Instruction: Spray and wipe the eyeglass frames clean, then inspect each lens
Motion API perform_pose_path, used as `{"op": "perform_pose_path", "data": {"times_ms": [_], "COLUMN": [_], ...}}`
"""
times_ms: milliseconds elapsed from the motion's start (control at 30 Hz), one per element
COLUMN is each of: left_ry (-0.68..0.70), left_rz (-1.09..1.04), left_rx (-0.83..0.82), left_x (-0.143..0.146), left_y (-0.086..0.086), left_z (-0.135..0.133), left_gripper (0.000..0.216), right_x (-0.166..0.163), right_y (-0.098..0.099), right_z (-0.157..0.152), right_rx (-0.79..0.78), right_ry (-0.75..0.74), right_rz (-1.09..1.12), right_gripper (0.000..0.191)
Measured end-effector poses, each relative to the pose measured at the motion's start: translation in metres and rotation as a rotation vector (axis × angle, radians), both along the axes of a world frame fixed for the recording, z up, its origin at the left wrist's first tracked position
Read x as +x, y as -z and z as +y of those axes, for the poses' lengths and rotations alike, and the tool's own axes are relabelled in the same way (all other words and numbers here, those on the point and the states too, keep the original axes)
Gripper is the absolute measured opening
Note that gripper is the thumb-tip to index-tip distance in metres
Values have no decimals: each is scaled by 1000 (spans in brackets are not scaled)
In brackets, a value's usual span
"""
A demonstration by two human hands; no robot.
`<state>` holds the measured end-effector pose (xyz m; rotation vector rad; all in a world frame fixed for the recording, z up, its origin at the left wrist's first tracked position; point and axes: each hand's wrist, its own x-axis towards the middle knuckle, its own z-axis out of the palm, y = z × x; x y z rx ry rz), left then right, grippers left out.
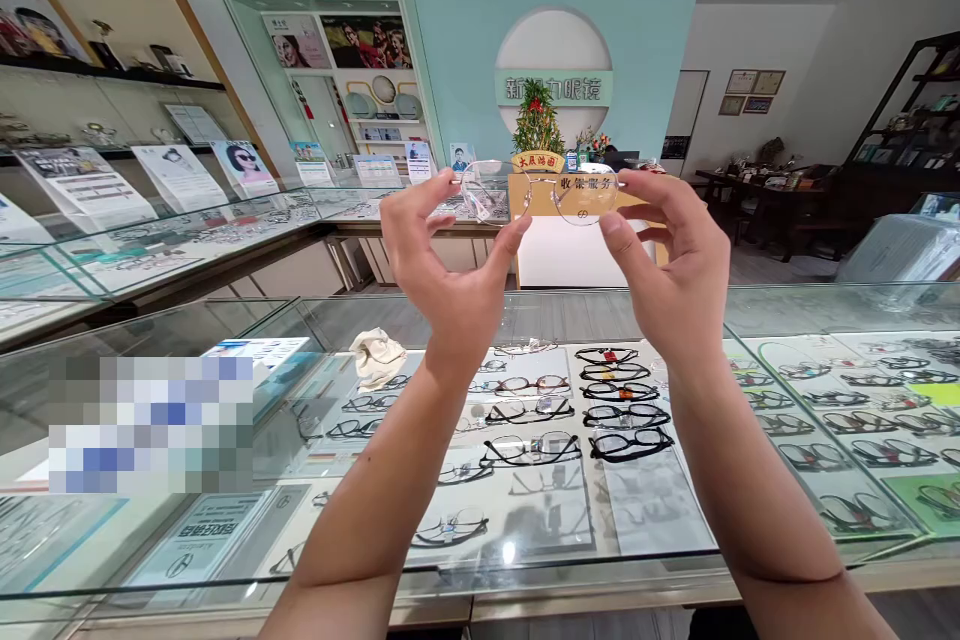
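A pair of thin-rimmed eyeglasses (541,182) with clear round lenses is held up at arm's length, above the glass display case. My left hand (450,250) is closed on its left side, fingertips at the outer edge and thumb near the lower inner rim. On the other side my right hand (671,255) pinches the right lens's outer edge between fingers and thumb. The temples are hard to make out. Below my hands, a crumpled cream cloth (376,358) lies on the case's glass.
Inside the glass display case (525,560) lie several rows of eyeglass frames (626,416). Another glass counter (225,240) runs along the left with upright cards. A cashier desk (566,255) with a plant (537,120) stands ahead. At right is a plastic-wrapped box (904,260).
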<state>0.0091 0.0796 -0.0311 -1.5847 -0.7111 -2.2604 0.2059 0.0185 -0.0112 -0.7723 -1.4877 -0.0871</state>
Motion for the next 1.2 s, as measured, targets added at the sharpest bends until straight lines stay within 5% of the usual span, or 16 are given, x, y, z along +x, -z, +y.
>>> {"op": "perform_pose_path", "data": {"times_ms": [533, 1200], "left_ry": [-35, 21], "left_rz": [81, 105], "left_rx": [10, -48], "left_x": [-7, 0], "left_y": [2, -1], "left_z": [2, -5], "left_gripper": [74, 61], "right_x": [12, 23], "right_y": [1, -2], "right_z": [17, 28], "right_rx": [-4, -107], "right_ry": [-94, -246], "right_rz": [97, 161], "right_gripper": [30, 32]}}
